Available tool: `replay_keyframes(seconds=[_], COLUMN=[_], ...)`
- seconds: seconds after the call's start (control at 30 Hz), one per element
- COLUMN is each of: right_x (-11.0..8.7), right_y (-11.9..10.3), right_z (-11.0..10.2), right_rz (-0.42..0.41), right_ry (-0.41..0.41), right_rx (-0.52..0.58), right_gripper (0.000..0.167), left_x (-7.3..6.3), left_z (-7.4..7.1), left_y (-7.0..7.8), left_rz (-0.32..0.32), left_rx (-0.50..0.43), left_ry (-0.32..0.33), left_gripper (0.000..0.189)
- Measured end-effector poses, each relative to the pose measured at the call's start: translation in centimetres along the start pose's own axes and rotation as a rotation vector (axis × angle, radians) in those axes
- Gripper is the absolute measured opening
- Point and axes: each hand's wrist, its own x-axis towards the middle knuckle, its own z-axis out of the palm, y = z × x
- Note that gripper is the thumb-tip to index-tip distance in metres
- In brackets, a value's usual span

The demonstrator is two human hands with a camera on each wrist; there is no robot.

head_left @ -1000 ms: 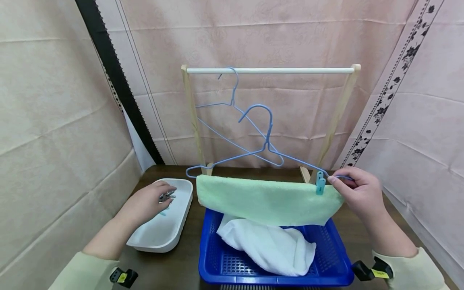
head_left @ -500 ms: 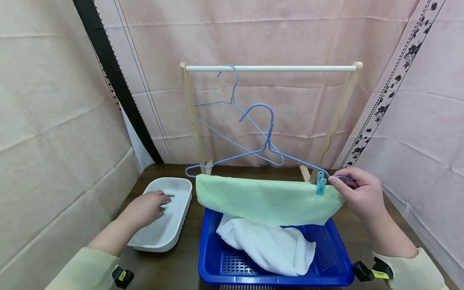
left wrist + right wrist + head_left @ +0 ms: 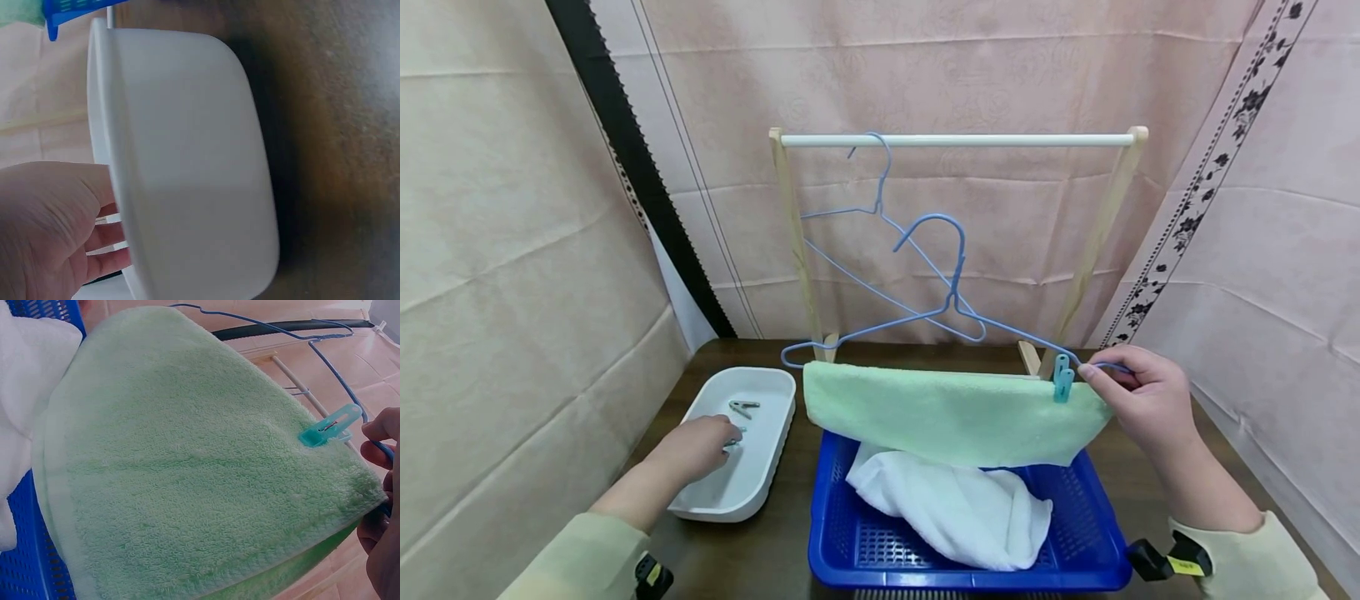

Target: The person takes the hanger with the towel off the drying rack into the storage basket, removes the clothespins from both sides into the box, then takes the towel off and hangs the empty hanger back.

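Note:
My right hand (image 3: 1146,400) pinches the right end of a blue clothes hanger (image 3: 953,292). A folded light green towel (image 3: 955,417) hangs from its lower bar, with a teal clothespin (image 3: 1063,379) clipped near the right end. In the right wrist view, the clothespin (image 3: 331,427) grips the towel's top edge close to my fingers. My left hand (image 3: 696,450) reaches over the near left rim of a white tray (image 3: 760,475), fingertips down at a small clip (image 3: 732,442) mostly hidden by them; I cannot tell whether they pinch it. A grey clothespin (image 3: 743,407) lies beyond them in the tray.
A blue basket (image 3: 970,579) holding a white towel (image 3: 955,508) stands in front, under the green towel. Behind is a wooden rack with a white rod (image 3: 1000,141), where a second blue hanger (image 3: 880,179) hangs at the left. Cloth walls surround the table.
My left hand has let go of the grey clothespin, which now lies in the tray, and moved toward me to another clip. My right hand, hanger and green towel have stayed nearly still.

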Motion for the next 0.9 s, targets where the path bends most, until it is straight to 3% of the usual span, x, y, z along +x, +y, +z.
replay_keyframes(seconds=[0.4, 0.9], right_x=[0.1, 0.1], right_y=[-0.2, -0.1], right_z=[-0.1, -0.1], right_rz=[0.019, 0.033], right_ry=[0.001, 0.009], right_rx=[-0.009, -0.009], right_gripper=[0.017, 0.015], left_x=[-0.4, -0.1], left_z=[1.7, 2.5], left_y=[-0.7, -0.9], left_rz=[-0.037, 0.016], left_rx=[-0.062, -0.031], left_ry=[-0.023, 0.009], left_gripper=[0.021, 0.020])
